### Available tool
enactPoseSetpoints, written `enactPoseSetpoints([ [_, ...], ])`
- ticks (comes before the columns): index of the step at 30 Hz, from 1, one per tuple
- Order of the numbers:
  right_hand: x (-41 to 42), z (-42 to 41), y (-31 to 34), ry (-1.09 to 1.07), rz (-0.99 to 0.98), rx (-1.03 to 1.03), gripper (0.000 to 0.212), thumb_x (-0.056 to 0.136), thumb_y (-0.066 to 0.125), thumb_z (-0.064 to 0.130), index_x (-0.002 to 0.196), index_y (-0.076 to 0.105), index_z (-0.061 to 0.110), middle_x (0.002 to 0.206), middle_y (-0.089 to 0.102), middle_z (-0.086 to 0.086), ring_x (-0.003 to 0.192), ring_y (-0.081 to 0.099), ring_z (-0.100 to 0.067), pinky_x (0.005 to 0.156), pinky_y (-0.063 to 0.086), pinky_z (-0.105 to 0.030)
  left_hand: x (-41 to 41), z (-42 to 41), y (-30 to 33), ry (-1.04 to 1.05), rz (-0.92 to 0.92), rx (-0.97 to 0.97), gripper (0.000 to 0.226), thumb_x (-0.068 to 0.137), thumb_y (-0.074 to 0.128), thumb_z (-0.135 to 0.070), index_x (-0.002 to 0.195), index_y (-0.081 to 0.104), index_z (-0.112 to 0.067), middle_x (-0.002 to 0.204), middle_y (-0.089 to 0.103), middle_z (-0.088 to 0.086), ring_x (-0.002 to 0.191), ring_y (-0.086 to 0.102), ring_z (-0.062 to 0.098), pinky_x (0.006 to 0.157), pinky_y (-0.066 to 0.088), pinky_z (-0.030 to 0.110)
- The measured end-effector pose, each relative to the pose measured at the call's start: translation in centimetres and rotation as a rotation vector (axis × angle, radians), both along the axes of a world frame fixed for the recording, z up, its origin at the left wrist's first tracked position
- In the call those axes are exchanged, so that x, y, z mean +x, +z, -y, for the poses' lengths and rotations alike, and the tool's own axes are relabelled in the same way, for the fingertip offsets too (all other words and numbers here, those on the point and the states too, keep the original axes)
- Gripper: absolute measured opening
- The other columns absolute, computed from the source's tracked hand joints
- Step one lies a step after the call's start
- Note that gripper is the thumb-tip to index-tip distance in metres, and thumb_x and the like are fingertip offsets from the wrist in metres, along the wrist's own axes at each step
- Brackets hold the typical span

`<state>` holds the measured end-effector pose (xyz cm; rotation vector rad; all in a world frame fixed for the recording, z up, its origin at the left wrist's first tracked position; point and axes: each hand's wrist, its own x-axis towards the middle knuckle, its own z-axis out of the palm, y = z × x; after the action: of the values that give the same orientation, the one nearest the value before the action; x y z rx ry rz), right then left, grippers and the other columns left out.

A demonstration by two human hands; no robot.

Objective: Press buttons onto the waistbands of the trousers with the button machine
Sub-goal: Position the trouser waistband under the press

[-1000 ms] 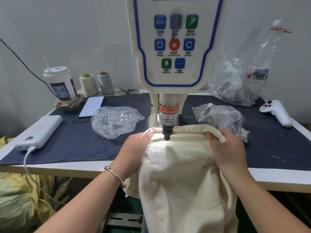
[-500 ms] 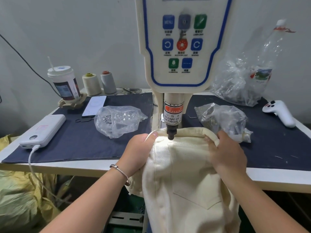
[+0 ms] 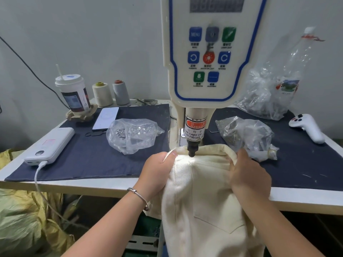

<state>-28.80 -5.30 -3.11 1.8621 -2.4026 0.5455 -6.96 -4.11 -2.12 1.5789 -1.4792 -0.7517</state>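
Cream trousers (image 3: 202,197) hang over the table's front edge, their waistband (image 3: 213,148) lying under the black punch (image 3: 192,151) of the cream button machine (image 3: 211,52). My left hand (image 3: 156,173) grips the waistband just left of the punch, thumb on top. On the right side, my right hand (image 3: 248,175) pinches the folded waistband edge. A small light falls on the cloth at the punch tip. No button is visible on the waistband.
A clear bag of metal buttons (image 3: 132,134) lies left of the machine, another bag (image 3: 246,136) right of it, a larger one (image 3: 269,93) behind. A power bank (image 3: 50,145), phone (image 3: 106,118), cup (image 3: 73,93), thread cones (image 3: 111,93) and white controller (image 3: 308,127) sit on the dark cloth.
Both hands keep hold of the waistband under the punch. My right hand has shifted slightly along the waistband edge. The view has drifted, so the machine sits further right in frame.
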Motion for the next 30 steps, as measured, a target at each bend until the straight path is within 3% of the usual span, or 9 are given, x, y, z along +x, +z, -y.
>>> enactPoseSetpoints([
  [20, -0.19, -0.38, 0.05, -0.002, 0.026, -0.025, 0.019, 0.099, 0.038, 0.033, 0.11, 0.042, 0.018, 0.095, 0.066, -0.007, 0.084, 0.062, -0.03, 0.061, 0.035, -0.033, 0.05, 0.41, -0.36, 0.019, 0.07, 0.008, 0.055, 0.098, 0.052, -0.037, 0.054, 0.025, -0.02, 0.043, 0.027, -0.009, 0.049, 0.025, 0.009, 0.056, 0.024, 0.032],
  [30, -0.31, -0.47, 0.07, 0.003, 0.046, -0.028, 0.014, 0.1, 0.036, 0.029, 0.107, 0.041, 0.018, 0.093, 0.066, -0.005, 0.08, 0.06, -0.029, 0.06, 0.033, -0.032, 0.13, 0.16, -0.37, 0.026, 0.092, 0.015, 0.051, 0.098, 0.05, -0.033, 0.056, 0.024, -0.019, 0.043, 0.027, -0.009, 0.049, 0.027, 0.009, 0.05, 0.019, 0.026],
])
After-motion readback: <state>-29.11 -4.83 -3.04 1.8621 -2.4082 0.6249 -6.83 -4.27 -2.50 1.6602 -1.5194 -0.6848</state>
